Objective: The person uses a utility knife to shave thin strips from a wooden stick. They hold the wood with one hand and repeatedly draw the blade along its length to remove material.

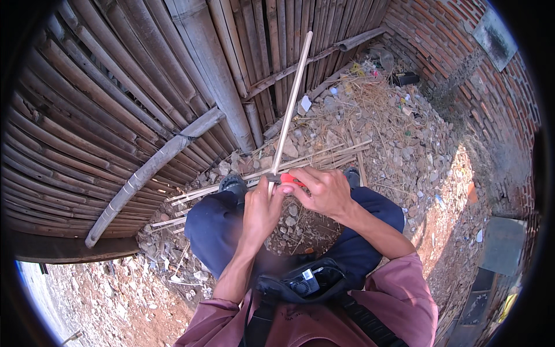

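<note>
While both hands meet over the rubble ground point(399, 153), the count is: one long, straight, pale tan wooden strip point(292, 104), one grey metal tool with a red handle point(292, 180), two hands. Left hand point(259, 211) is closed around the strip's lower end; right hand point(325, 191) is clenched on the red handle. Metal part crosses the strip right at the left fingers, touching as far as I can tell.

Strip: narrow, light-coloured, even in width, slanting up and away. It's in the air, above the ground's edge along the brown bamboo wall point(214, 69). Several similar pale thin strips point(335, 152) lie loosely bundled near that edge; overlapping, can't count exactly. Two dark shoes point(233, 185), one per side. One red brick wall point(451, 52) at the ground's right edge.
</note>
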The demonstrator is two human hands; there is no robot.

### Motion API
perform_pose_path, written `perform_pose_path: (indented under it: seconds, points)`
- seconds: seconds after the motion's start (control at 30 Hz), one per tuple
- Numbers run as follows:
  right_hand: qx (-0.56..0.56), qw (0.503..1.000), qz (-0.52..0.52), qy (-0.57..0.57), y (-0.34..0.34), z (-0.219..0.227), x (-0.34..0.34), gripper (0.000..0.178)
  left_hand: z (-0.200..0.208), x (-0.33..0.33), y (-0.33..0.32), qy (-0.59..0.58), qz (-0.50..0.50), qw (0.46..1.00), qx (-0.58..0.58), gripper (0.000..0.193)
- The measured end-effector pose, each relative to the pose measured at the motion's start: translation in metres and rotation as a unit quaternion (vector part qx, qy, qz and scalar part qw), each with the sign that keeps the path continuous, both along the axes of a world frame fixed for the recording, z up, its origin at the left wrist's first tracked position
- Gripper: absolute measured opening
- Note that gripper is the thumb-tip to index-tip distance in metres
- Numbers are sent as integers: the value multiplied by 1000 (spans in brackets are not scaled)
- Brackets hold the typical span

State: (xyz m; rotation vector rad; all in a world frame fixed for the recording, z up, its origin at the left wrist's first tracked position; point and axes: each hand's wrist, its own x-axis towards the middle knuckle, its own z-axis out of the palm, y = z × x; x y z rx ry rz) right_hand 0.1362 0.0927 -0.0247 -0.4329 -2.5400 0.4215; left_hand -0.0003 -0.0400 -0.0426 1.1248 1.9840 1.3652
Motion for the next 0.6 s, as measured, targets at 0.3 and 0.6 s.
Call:
perform_pose_path:
  seconds: [0.3,0.6]
  points:
    - [-30,999,-32,-3,-1,-4,-2,27,0,1,1,6,17,999,-43,39]
    - [-43,998,36,-27,14,-4,1,23,-9,0,0,-61,-18,997,36,39]
